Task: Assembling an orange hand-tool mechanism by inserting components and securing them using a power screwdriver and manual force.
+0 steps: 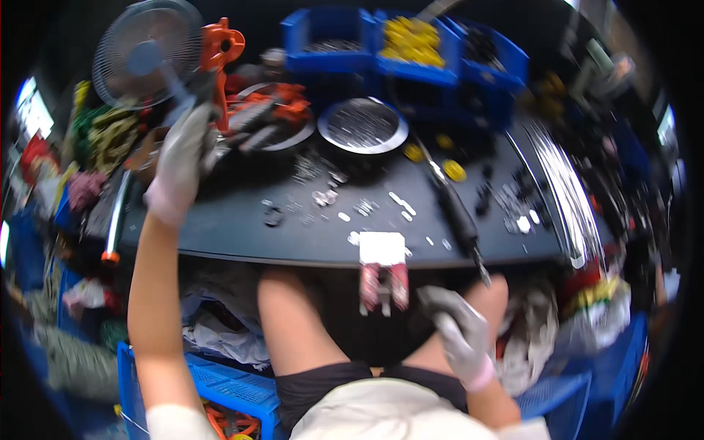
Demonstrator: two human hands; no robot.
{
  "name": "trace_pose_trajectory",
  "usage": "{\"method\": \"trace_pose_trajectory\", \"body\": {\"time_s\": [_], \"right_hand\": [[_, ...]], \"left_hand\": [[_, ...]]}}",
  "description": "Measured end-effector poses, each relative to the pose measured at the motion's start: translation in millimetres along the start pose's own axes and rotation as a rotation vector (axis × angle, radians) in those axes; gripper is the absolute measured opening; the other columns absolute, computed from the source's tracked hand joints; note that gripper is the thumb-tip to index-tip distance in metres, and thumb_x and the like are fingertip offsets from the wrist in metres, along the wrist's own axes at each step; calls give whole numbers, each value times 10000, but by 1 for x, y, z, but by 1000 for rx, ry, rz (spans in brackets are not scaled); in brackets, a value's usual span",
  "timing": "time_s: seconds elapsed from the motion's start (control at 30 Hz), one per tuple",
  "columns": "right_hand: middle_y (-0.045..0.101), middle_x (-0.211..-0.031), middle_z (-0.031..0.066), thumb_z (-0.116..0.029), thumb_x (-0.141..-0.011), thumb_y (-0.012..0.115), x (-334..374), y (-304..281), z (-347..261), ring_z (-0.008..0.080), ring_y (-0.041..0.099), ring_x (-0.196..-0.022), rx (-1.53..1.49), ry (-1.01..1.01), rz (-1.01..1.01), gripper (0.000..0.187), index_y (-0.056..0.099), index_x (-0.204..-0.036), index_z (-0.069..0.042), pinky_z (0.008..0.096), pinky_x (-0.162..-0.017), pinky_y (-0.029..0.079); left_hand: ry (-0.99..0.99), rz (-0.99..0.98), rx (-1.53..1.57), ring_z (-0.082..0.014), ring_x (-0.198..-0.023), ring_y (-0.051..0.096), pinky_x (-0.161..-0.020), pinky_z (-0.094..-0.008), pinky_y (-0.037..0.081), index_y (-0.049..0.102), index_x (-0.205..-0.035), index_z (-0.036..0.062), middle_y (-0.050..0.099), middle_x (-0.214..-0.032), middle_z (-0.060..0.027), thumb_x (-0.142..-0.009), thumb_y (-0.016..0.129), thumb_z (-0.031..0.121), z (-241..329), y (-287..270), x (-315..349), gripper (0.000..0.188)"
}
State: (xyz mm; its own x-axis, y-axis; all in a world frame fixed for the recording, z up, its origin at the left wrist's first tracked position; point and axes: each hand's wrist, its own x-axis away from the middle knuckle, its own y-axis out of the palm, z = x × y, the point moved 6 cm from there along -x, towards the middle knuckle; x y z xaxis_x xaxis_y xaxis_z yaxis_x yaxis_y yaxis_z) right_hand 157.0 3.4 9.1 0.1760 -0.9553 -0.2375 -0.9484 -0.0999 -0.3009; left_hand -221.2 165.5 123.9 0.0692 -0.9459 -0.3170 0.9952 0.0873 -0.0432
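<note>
My left hand (182, 158), in a pale grey-white glove, is raised over the table's left side. Its closed fingers are at the lower end of a long orange piece (222, 48) with a ring-shaped hole and a dark grey part; motion blurs the exact grip. My right hand (458, 334), gloved too, hangs over my right thigh below the table edge. Its fingers are loosely bent and apart, with nothing visible in them. Between the hands, a small fixture (382, 249) with a white top and red lower parts sits at the table's front edge.
A powered screwdriver (458, 216) lies slanted right of centre. A round metal dish (363, 126) of small parts stands behind loose parts on the dark table (308, 246). Blue bins (414, 72) line the back, a fan (147, 57) the back left. Long metal strips (561, 191) lie right.
</note>
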Motion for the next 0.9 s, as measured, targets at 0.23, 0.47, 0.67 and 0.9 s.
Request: {"method": "trace_pose_trajectory", "body": {"time_s": [0.23, 0.47, 0.67, 0.9], "right_hand": [[567, -796, 210, -236, -939, 533, -16, 80, -24, 402, 570, -710, -277, -341, -285, 438, 413, -1254, 43, 408, -664, 469], [559, -684, 220, -354, -988, 427, 18, 91, 5, 420, 584, -657, -90, 155, -830, 438, 423, -1251, -4, 467, -598, 438], [662, -943, 231, -406, -919, 550, -37, 128, -18, 384, 645, -904, 119, 40, -1335, 438, 602, -1167, -49, 429, -819, 498], [661, -943, 190, -218, -837, 668, -211, 169, 18, 320, 658, -810, 719, -267, -425, 269, 659, -1019, -20, 387, -765, 521]], "left_hand": [[-402, -364, 212, -131, -612, 612, -476, -216, 489, 474, -1213, 3, 607, -880, -74, -921, 585, 287, -30, 134, 239, 423], [-579, 52, 1353, -367, -918, 642, -692, -438, 595, 308, -1481, 244, 409, -1406, -234, -916, 554, 513, -76, 148, 280, 672], [-282, 168, 1028, -310, -976, 652, -587, -367, 579, 496, -1355, 137, 539, -1319, -90, -911, 622, 400, -87, 104, 297, 531], [-481, 370, 1376, -276, -608, 647, -410, -255, 499, 517, -1341, 143, 601, -1195, -122, -926, 544, 461, -86, 91, 344, 523]]}}
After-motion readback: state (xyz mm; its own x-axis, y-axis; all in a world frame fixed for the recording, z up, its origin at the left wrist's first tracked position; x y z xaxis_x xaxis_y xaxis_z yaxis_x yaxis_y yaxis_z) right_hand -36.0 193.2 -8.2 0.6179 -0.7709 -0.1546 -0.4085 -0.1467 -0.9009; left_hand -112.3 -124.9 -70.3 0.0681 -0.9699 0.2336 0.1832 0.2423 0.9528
